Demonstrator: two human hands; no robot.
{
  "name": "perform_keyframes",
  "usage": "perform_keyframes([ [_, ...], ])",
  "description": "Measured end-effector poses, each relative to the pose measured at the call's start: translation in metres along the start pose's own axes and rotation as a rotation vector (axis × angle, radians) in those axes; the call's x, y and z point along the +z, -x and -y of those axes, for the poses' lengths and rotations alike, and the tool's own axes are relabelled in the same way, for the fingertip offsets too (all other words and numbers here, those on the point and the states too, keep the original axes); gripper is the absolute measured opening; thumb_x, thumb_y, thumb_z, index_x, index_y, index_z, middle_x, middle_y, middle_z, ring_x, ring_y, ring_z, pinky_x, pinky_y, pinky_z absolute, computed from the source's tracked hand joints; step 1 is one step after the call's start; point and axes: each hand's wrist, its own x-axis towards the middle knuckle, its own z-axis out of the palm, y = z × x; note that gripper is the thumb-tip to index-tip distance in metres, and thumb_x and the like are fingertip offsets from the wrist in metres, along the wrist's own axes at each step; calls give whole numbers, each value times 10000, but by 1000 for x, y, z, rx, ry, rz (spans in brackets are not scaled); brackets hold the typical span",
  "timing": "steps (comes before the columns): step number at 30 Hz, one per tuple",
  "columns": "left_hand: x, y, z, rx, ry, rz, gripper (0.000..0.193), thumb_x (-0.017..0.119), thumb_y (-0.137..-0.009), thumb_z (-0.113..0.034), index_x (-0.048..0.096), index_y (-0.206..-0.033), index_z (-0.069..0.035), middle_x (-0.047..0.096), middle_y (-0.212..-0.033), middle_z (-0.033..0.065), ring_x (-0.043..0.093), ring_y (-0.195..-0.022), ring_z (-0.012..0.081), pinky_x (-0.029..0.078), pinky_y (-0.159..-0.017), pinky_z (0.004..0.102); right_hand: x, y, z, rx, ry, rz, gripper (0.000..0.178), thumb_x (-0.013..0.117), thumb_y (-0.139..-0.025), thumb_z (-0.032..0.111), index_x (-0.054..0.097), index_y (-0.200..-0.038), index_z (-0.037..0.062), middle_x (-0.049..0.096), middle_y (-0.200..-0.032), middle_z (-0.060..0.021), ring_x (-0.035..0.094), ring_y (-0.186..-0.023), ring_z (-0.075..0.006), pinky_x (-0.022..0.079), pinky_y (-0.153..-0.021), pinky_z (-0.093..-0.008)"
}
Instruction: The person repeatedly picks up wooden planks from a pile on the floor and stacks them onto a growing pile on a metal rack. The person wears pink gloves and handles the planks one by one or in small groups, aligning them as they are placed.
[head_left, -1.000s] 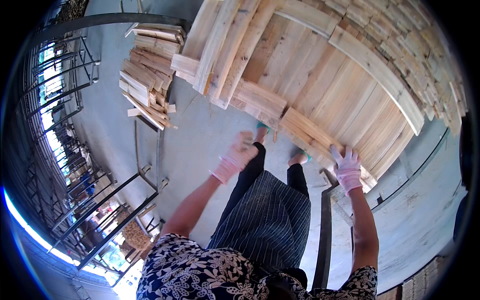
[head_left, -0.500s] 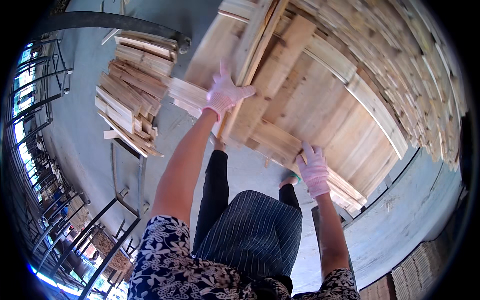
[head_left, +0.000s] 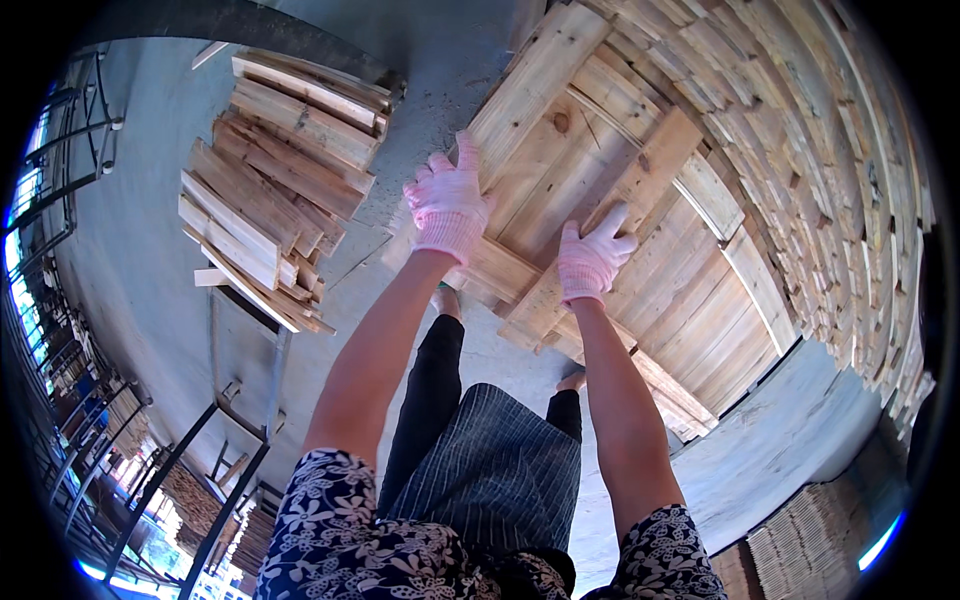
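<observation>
My left hand (head_left: 450,205), in a pink knit glove, lies against the near end of a wide wooden board (head_left: 535,90), its fingers apart. Farther right, my right hand (head_left: 595,255), gloved the same way, spans a narrower wooden board (head_left: 655,165), thumb on one side and fingers on the other. That board lies slantwise across a layer of pale wooden planks (head_left: 680,310). A short crosswise plank (head_left: 495,270) shows between the two hands. The undersides of both boards are hidden.
Left of me sits a pile of loose wooden slats (head_left: 280,180) on a metal frame (head_left: 240,410). A tall stack of boards (head_left: 790,130) rises on the right. A dark curved metal bar (head_left: 240,30) crosses the top left. More stacked wood (head_left: 815,535) stands at lower right.
My right hand has moved up and left from the planks' near edge onto the narrower board. That board now lies farther right. My left hand has shifted slightly nearer; my view has turned somewhat.
</observation>
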Motion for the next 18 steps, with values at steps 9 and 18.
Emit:
perform_keyframes([
  [9, 44, -25, 51, 89, 357, -147, 839, 588, -941, -556, 253, -1588, -140, 448, -1500, 203, 476, -1363, 391, 350, -1113, 621, 8, 5, 17, -11, -188, 31, 946, 730, -811, 444, 234, -1591, 240, 331, -1433, -256, 484, -1269, -426, 437, -1026, -550],
  [18, 44, -15, 60, 235, 691, -250, 710, 638, -915, -417, 397, -1491, -80, 522, -1416, 212, 504, -1322, 397, 382, -1110, 525, 43, 20, 87, -530, -94, -25, 744, 611, -962, 438, 350, -1562, 84, 502, -1303, -341, 549, -1120, -480, 440, -993, -497],
])
